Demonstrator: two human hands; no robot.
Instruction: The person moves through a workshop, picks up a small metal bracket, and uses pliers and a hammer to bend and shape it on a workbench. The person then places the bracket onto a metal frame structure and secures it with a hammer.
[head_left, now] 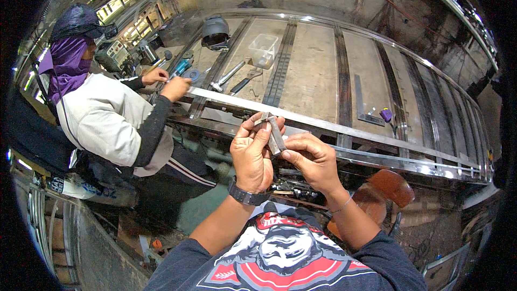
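Note:
My left hand [252,156] is raised in front of my chest, its fingers closed round a small grey metal piece [276,139] that looks like a bent angle bracket. The bracket's upper end sits between the left thumb and fingers. My right hand [312,159] pinches at its lower end with thumb and forefinger. Both hands are just on the near side of a long bright metal bar [323,124], part of a large frame of metal bars. The bracket's far side is partly hidden by the fingers.
At the left, a person [105,113] works at the bar's end, close to a teal power tool [183,67]. On the frame lie a welding helmet [215,31], a clear plastic bin [263,49], a hammer [229,75], a metal square [360,97] and a purple tape measure [386,114]. A brown stool [392,186] stands right.

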